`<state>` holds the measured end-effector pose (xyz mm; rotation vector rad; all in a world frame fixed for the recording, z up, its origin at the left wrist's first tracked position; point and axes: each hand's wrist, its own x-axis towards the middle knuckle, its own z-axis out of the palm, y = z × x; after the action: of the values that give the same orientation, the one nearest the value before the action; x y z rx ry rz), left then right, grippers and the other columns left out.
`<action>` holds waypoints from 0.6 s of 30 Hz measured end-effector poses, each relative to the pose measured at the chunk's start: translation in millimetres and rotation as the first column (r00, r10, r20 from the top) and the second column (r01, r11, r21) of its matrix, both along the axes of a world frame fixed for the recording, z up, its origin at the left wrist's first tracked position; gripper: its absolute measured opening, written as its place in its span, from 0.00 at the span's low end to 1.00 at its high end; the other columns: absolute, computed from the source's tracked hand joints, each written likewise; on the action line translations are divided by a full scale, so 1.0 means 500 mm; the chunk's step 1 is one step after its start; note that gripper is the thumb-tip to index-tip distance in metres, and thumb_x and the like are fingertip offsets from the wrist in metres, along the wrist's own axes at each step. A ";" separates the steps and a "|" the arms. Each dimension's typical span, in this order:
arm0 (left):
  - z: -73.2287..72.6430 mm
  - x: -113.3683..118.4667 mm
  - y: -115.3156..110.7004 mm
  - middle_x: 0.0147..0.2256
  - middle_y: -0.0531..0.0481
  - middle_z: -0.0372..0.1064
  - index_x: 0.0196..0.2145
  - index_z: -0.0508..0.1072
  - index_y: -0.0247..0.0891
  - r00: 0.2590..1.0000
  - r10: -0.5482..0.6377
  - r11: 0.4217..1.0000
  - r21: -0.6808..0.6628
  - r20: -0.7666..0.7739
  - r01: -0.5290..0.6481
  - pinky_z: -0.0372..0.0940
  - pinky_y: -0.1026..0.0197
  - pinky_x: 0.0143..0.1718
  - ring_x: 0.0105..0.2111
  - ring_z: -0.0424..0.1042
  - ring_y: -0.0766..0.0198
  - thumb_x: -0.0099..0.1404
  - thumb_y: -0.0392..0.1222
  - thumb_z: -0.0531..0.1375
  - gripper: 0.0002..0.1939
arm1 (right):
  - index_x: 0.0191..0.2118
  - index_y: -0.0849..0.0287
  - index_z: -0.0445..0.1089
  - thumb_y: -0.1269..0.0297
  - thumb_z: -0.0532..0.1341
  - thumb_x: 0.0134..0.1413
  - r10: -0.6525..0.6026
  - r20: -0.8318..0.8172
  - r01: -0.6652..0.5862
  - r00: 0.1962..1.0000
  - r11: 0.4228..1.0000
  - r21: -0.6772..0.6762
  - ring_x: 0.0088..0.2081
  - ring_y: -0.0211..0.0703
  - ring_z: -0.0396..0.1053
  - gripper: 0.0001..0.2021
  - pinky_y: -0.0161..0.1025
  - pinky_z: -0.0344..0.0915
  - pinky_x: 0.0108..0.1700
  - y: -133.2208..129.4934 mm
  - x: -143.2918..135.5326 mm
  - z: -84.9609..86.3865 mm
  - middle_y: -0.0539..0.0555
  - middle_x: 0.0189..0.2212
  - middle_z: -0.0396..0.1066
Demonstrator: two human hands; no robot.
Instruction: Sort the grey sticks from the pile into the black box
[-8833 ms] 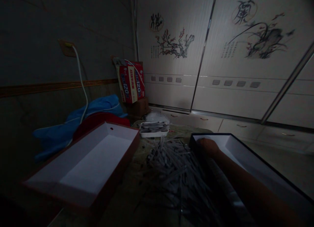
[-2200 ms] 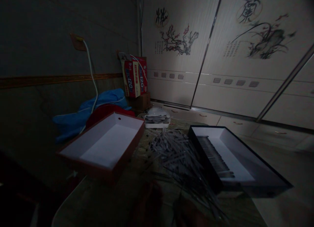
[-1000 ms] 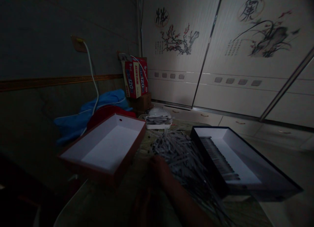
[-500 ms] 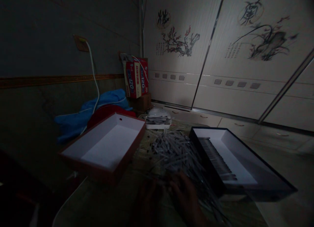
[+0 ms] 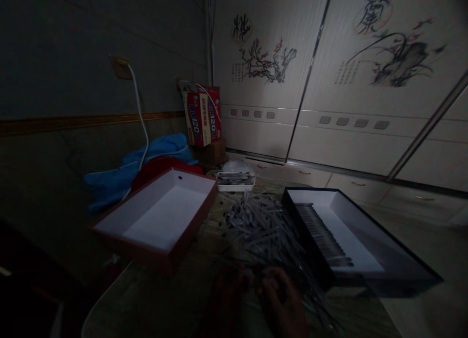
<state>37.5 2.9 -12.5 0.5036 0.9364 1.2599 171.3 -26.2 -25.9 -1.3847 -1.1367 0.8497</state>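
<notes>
Pile of slender sticks (image 5: 261, 223): mid-table (image 5: 124, 304), between red-sided box (image 5: 157, 216), left, and dark-sided box (image 5: 360, 230), right. Left hand (image 5: 230, 284), right hand (image 5: 280, 294): near edge, close together, fingers curled; grip lost in shadow, opening uncertain. Bare tabletop: near left. Forearms: cut off, murky.

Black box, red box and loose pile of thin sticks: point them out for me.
Black box (image 5: 349, 240), head view, on its bare inner floor.
Red box (image 5: 159, 222), head view, on its inner floor.
Loose pile (image 5: 261, 226), head view, near its middle.
</notes>
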 end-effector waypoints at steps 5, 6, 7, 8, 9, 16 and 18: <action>0.032 0.001 -0.007 0.25 0.49 0.74 0.23 0.75 0.36 0.999 -0.005 1.000 0.020 -0.042 0.005 0.67 0.59 0.34 0.29 0.73 0.58 0.40 0.43 0.69 0.12 | 0.32 0.58 0.69 0.55 0.59 0.47 -0.014 0.063 0.012 0.998 0.999 0.037 0.30 0.41 0.70 0.11 0.31 0.65 0.31 -0.002 -0.018 0.003 0.51 0.27 0.72; 0.034 0.000 -0.008 0.25 0.48 0.75 0.23 0.75 0.36 0.998 -0.008 1.000 0.019 -0.060 0.009 0.67 0.58 0.34 0.29 0.73 0.58 0.40 0.42 0.69 0.11 | 0.32 0.58 0.68 0.55 0.59 0.47 -0.033 0.065 0.031 0.997 0.999 0.039 0.29 0.41 0.69 0.11 0.31 0.64 0.31 -0.002 -0.021 0.004 0.51 0.27 0.71; 0.034 -0.002 -0.009 0.26 0.48 0.75 0.23 0.75 0.36 0.997 -0.015 1.000 0.019 -0.072 0.016 0.67 0.58 0.35 0.30 0.73 0.58 0.40 0.42 0.69 0.11 | 0.32 0.58 0.68 0.54 0.59 0.48 -0.052 0.061 0.050 0.997 0.998 0.040 0.29 0.41 0.69 0.12 0.30 0.64 0.31 -0.002 -0.023 0.005 0.50 0.26 0.71; 0.032 -0.004 -0.010 0.26 0.47 0.75 0.23 0.75 0.36 0.997 -0.020 1.000 0.023 -0.075 0.021 0.67 0.57 0.36 0.30 0.73 0.57 0.41 0.43 0.69 0.11 | 0.32 0.58 0.68 0.53 0.59 0.48 -0.065 0.058 0.063 0.996 0.997 0.038 0.28 0.40 0.69 0.12 0.30 0.64 0.30 -0.002 -0.024 0.005 0.50 0.26 0.71; 0.027 -0.005 -0.010 0.26 0.47 0.75 0.24 0.75 0.36 0.997 -0.020 0.999 0.029 -0.071 0.022 0.67 0.57 0.36 0.30 0.73 0.57 0.41 0.43 0.68 0.11 | 0.33 0.58 0.68 0.53 0.58 0.48 -0.063 0.058 0.062 0.996 0.998 0.033 0.28 0.40 0.68 0.13 0.30 0.64 0.30 -0.002 -0.024 0.006 0.50 0.26 0.71; -0.004 -0.005 -0.007 0.29 0.47 0.75 0.26 0.75 0.37 0.997 0.005 0.999 0.037 -0.073 -0.002 0.66 0.56 0.38 0.33 0.73 0.56 0.41 0.44 0.69 0.13 | 0.31 0.58 0.68 0.49 0.57 0.49 -0.073 0.043 0.070 0.996 0.994 0.081 0.28 0.40 0.69 0.16 0.31 0.64 0.30 -0.001 -0.028 0.002 0.51 0.26 0.71; -0.006 -0.002 -0.003 0.27 0.47 0.74 0.25 0.75 0.36 0.998 -0.017 0.998 0.056 -0.066 0.021 0.67 0.56 0.36 0.30 0.72 0.57 0.43 0.45 0.68 0.13 | 0.31 0.58 0.68 0.48 0.57 0.48 -0.082 0.037 0.079 0.996 0.993 0.083 0.28 0.41 0.69 0.17 0.31 0.64 0.30 -0.001 -0.031 0.000 0.51 0.26 0.71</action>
<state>36.5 1.6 -15.6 0.5999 0.9505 1.2616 155.8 -26.6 -26.0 -1.3764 -1.1263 0.7131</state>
